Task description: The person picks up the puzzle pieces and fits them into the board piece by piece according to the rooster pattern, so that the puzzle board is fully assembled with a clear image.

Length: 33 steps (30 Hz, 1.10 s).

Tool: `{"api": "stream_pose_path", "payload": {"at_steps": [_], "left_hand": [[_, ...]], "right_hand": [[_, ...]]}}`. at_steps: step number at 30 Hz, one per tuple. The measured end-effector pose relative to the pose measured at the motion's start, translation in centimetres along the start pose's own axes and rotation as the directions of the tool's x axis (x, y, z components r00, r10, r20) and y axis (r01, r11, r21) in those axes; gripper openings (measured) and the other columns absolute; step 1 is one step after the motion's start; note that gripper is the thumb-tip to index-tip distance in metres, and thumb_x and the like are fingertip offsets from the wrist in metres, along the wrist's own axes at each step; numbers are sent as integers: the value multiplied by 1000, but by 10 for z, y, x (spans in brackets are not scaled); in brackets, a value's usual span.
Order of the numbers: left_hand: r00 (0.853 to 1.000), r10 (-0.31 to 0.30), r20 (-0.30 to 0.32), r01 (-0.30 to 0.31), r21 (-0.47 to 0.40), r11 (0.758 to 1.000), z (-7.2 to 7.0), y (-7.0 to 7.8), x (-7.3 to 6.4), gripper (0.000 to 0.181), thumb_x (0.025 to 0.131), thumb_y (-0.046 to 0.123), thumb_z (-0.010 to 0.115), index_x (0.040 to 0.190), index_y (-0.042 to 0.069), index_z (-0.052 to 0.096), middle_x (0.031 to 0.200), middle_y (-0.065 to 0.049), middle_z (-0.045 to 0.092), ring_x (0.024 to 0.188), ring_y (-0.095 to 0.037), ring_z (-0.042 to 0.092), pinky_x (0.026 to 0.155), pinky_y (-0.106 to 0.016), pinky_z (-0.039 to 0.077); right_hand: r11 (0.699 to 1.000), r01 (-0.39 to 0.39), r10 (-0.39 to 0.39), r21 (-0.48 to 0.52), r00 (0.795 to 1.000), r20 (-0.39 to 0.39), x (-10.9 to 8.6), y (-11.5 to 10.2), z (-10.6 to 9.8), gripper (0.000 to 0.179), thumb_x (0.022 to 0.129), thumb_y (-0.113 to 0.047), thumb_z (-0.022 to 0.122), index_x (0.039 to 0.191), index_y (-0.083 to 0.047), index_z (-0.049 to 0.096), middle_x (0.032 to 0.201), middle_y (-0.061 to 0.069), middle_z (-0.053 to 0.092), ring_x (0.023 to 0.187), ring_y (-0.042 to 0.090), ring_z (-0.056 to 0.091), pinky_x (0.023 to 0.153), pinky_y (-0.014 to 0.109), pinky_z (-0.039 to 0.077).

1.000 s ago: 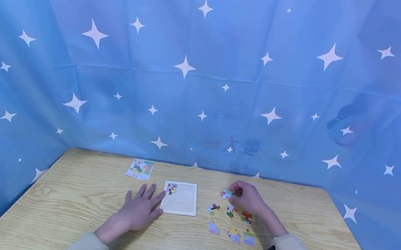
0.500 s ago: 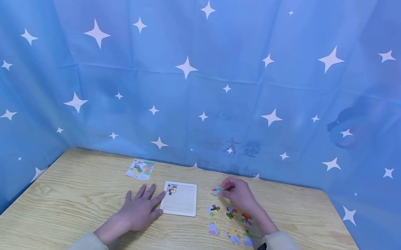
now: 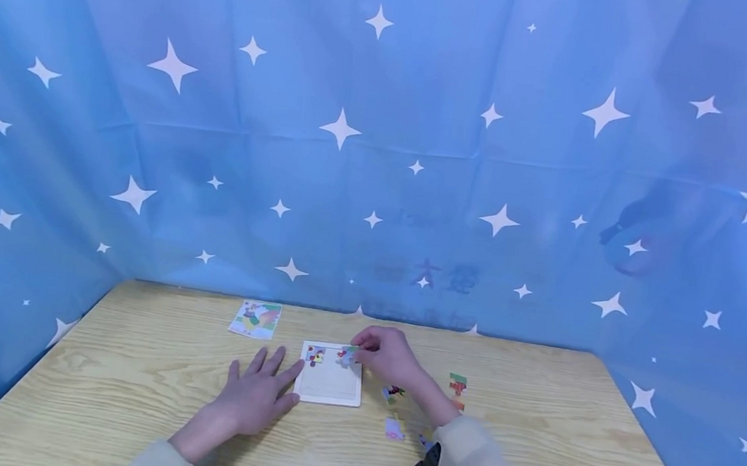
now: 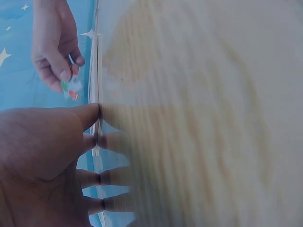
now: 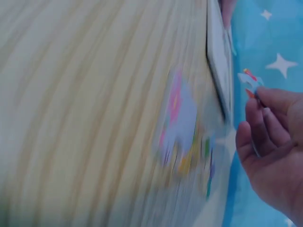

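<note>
A white square puzzle tray (image 3: 327, 395) lies on the wooden table, with one colourful puzzle piece (image 3: 315, 355) in its far left corner. My left hand (image 3: 253, 402) rests spread on the table, thumb and index finger touching the tray's left edge. Over the tray's far right corner, my right hand (image 3: 390, 356) pinches a jigsaw puzzle piece (image 3: 346, 355) between thumb and fingers. The right wrist view shows that held piece (image 5: 251, 82) sticking out past the fingertips, above the table. In the left wrist view the right hand (image 4: 56, 52) hangs beyond the tray's edge.
Several loose puzzle pieces lie right of the tray, among them a lilac one (image 3: 395, 429) and a red-green one (image 3: 457, 387); my right forearm hides others. A picture card (image 3: 256, 319) lies behind my left hand. A blue starred curtain (image 3: 379, 187) closes off the table's back.
My right hand has carried the puzzle piece leftward from the loose pieces to over the tray. The left hand keeps its place at the tray's edge.
</note>
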<state>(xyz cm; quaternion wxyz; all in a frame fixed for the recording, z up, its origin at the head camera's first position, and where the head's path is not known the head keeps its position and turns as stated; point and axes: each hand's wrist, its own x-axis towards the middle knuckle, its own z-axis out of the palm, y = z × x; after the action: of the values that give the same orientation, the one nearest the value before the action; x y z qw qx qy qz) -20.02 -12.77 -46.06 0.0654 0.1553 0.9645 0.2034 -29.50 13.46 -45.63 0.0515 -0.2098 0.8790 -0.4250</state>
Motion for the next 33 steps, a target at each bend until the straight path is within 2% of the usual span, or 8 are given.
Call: {"api": "stream_pose_path", "payload": {"at_steps": [8,17,27,33], "left_hand": [[1000,8,10,-8,0,1000,-1,-2,1,57,106,38,55,157,14,44,163,-25,27,149,-54,19,106,-83,11],[1000,-9,13,9,8,1000,-2,0,0,57,106,38,56,157,15,45,164,-24,28,149,-52,19,106,-82,13],[1000,-11,7,11,21,1000,0,-1,0,57,106,39,56,157,16,45,164,-24,29,149,-52,20,106,-82,13],[1000,-12,7,12,15,1000,-1,0,0,57,106,39,56,157,16,45,164,-24,29,149,-52,20,106,-82,13]], "right_hand": [[994,-60,64,88,997,-50,13,-10,21,7,91,0,74,98,-1,73,81,2,68,71,12,65,63,28,57],[981,-103,112,163,993,-48,17,-12,32,6,91,3,73,97,2,72,78,5,69,66,16,68,62,31,58],[985,-124,132,124,990,-55,18,-15,37,7,90,2,73,97,1,72,78,3,67,66,12,65,62,27,56],[994,-93,96,55,993,-68,17,-16,39,6,90,1,74,95,0,71,81,3,67,70,13,64,63,28,54]]}}
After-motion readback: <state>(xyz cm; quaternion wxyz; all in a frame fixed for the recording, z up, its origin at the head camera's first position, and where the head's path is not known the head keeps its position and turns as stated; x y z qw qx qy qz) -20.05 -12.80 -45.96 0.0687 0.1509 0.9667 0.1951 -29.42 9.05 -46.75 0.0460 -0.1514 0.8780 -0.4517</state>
